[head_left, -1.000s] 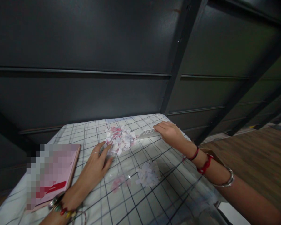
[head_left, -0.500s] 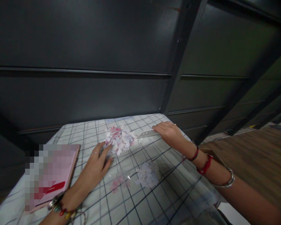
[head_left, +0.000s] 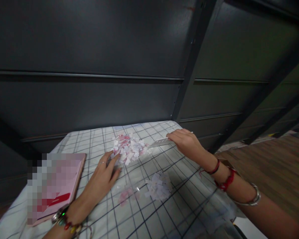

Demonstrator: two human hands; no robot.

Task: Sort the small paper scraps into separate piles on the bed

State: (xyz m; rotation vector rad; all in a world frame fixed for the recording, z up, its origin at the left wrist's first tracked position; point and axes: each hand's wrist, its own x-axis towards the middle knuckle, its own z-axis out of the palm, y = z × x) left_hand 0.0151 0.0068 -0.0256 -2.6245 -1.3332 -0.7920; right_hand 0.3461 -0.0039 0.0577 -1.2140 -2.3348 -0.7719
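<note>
A loose pile of white and pink paper scraps [head_left: 131,151] lies on the checked tablecloth [head_left: 149,169]. At the pile's left front edge rests my left hand [head_left: 106,171], its fingers spread and fingertips touching the scraps. My right hand [head_left: 185,141] grips a flat white piece with slots [head_left: 160,142], whose far end hangs just right of the pile. Closer to me lies a smaller clump of pale paper scraps [head_left: 159,186]. Beside that clump is a clear plastic bag [head_left: 128,194] with something pink in it.
A tablet in a pink case [head_left: 79,169], its screen blurred out, lies at the table's left. Dark metal panels [head_left: 89,103] rise behind the table. A cardboard box [head_left: 226,163] and a wooden floor [head_left: 276,149] show at the right.
My right hand has drawn the slotted white piece slightly to the right, away from the pile. A few scraps at the pile's right edge have shifted. My left hand stays put.
</note>
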